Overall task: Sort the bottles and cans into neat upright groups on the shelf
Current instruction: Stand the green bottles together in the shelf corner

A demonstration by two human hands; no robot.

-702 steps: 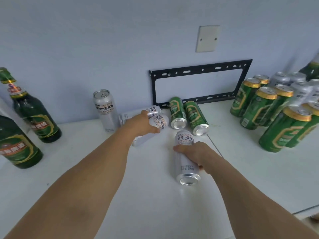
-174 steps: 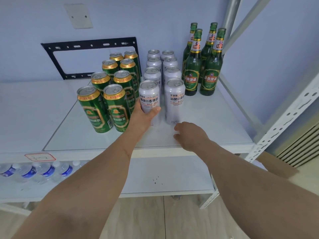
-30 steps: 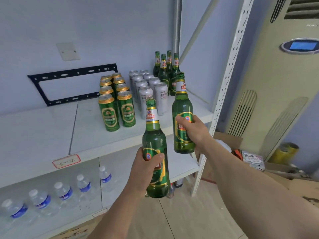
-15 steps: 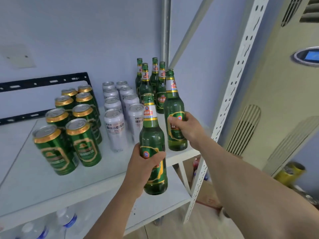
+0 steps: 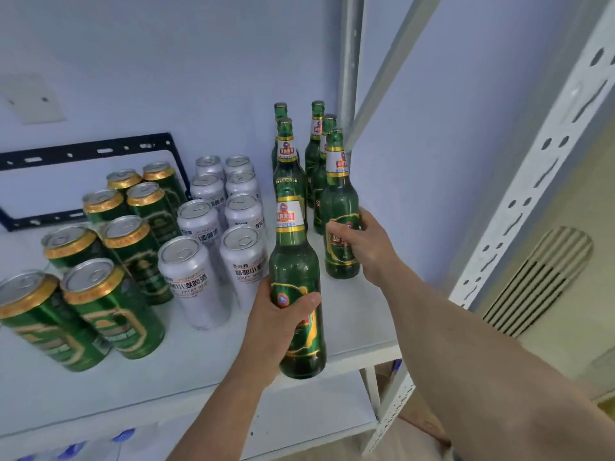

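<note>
The left hand (image 5: 278, 322) is gripping a bottle (image 5: 296, 284) over the shelf (image 5: 349, 331) edge at 6 o'clock. The right hand (image 5: 361, 242) is holding another bottle (image 5: 339, 207) at 3 o'clock, bare shelf lying between them.

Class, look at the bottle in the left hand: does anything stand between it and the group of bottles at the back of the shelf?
Nothing visible blocks it. The left hand holds its bottle above the shelf edge; bare shelf lies ahead, beside the right hand bottle and the silver cans.
</note>
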